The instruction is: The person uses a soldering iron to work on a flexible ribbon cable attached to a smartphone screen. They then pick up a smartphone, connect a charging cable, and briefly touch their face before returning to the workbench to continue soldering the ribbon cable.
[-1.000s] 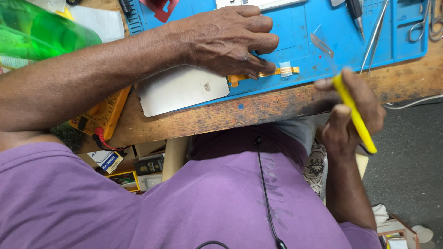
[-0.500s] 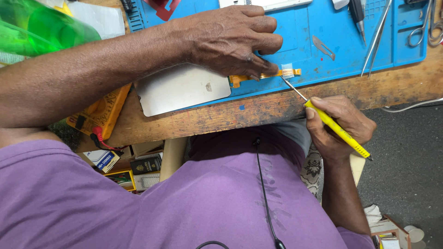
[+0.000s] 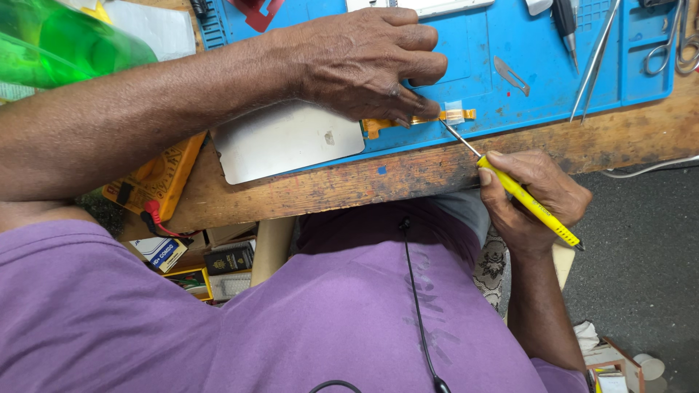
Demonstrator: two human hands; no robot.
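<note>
A person in a purple shirt works at a worn wooden bench (image 3: pixel 408 178), seen from above. The left hand (image 3: pixel 364 62) lies flat, fingers spread and pressing down, pinning an orange flex cable (image 3: pixel 408 122) to the near edge of a blue work mat (image 3: pixel 495 44). The cable is a thin, flat strip, orange-gold, running from a silver panel (image 3: pixel 284 142) on the left to a small pale connector end (image 3: pixel 455 113) on the right. The panel is a plain grey rectangle with rounded corners, lying half on the mat, half on the bare wood. The right hand (image 3: pixel 535 200) is closed around a yellow screwdriver (image 3: pixel 528 204), gripped like a pen, its slim metal tip touching the cable just beside the left fingertips. Farther back on the mat lie tweezers (image 3: pixel 593 62), a small blade (image 3: pixel 512 75) and scissors (image 3: pixel 666 47). A yellow multimeter (image 3: pixel 156 178) sits at the left, and a green bottle (image 3: pixel 65 44) at the far left.
</note>
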